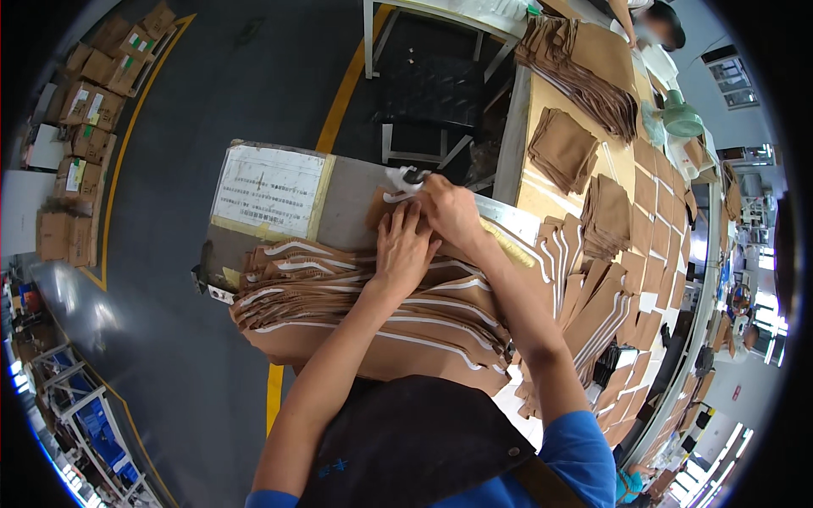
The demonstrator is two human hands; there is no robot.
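Note:
My left hand [405,245] lies with its fingers stretched out on a small brown piece [378,208] at the edge of the grey machine top. Right beside it, my right hand [453,212] is closed at a small white-and-black thing [406,179]; its kind is not clear. A short curved white strip shows under this thing, by the fingertips. Below my hands, a thick overlapping pile of brown sheets with white strips [381,334] covers the near side of the machine top and hangs toward me. My left forearm crosses over this pile.
A printed sheet [267,188] is taped to the machine top [351,182]. To the right, a long table bears stacks of brown pieces [562,148] and a green fan [680,114]. A person [659,42] works at its far end. Cardboard boxes [91,106] line the left; a stool [428,93] stands ahead.

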